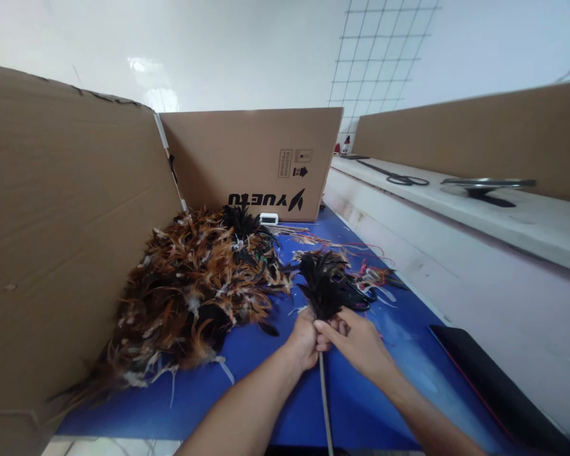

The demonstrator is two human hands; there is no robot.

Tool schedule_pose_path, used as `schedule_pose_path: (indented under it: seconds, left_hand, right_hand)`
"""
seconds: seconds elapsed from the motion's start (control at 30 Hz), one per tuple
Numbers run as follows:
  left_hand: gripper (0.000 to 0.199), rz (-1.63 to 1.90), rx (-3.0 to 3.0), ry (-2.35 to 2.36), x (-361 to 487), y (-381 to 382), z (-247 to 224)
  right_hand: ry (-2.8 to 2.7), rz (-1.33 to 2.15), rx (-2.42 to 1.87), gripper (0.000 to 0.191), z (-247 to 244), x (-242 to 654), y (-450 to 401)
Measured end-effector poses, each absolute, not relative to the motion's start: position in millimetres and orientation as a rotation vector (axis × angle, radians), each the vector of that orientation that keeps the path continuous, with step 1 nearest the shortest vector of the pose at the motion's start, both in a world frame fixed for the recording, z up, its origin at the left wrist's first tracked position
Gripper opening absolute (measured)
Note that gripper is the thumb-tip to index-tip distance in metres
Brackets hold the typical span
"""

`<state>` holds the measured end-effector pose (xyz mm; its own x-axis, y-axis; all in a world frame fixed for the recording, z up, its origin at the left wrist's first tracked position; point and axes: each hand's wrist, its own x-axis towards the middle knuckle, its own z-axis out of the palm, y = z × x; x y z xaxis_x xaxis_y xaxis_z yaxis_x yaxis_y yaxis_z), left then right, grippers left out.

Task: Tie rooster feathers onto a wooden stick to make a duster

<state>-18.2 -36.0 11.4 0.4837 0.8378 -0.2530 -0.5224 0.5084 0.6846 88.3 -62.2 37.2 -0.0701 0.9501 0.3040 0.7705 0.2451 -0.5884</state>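
Black feathers (322, 288) fan out from the top of a thin stick (325, 399), which runs down toward me over the blue table. My left hand (304, 339) is closed around the stick just under the feathers. Against it, my right hand (358, 339) is closed too, its thumb and fingers pinching at the base of the feathers. To the left lies a big heap of brown and black feather bunches (194, 278), many with pale ties. Behind the held feathers, partly hidden, are dark-handled scissors (358, 294).
Cardboard panels (247, 152) wall off the back and left of the blue table (285, 411). A small white digital device (268, 219) stands by the heap. Red strings (361, 246) trail at the back right. A ledge on the right holds other scissors (403, 180). A black flat item (494, 386) lies at the right edge.
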Motion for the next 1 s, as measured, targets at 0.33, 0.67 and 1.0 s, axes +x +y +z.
schedule_pose_path:
  seconds: [0.33,0.67,1.0]
  left_hand:
    - [0.033,0.894,0.524,0.698,-14,-37,5]
    - [0.046,0.82,0.581,0.641,-15,-40,3]
    - [0.038,0.778,0.537,0.552,-18,-41,7]
  right_hand:
    - [-1.538,0.898,-1.382,0.019,18,87,-59]
    - [-1.008,1.068,-1.207,0.026,43,121,-49]
    - [-0.952,1.304,-1.146,0.024,36,137,-26]
